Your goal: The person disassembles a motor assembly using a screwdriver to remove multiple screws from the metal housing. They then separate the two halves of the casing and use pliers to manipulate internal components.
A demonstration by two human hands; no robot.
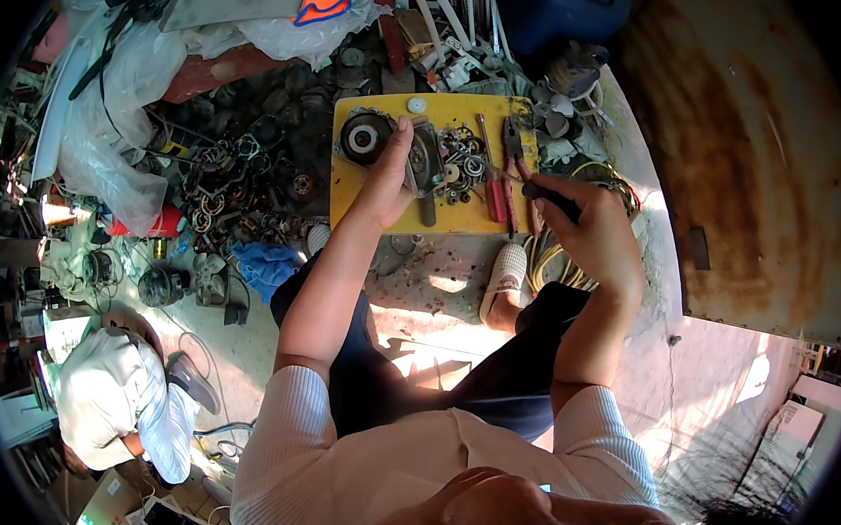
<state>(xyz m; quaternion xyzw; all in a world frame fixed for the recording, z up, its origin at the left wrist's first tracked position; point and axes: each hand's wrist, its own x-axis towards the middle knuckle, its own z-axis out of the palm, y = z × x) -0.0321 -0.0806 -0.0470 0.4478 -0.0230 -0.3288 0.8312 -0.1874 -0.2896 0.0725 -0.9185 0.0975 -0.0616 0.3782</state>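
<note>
"Just above the centre of the frame, what do we see in the left hand [385,188]?"

"We see a grey metal housing [428,159], tilted over the yellow board [463,224]. The thumb lies upright along its left side; the other fingers are hidden, so we cannot tell how far they spread."

"And right of centre?"

"There we find the right hand [596,220], fingers curled together around the black handle [555,200] of a slim tool. Its shaft points left, toward the housing; we cannot tell whether they touch."

"What lies between the hands?"

"We see small loose metal parts [464,156], a red-handled screwdriver [496,198] and pliers [512,151], all on the board."
</note>
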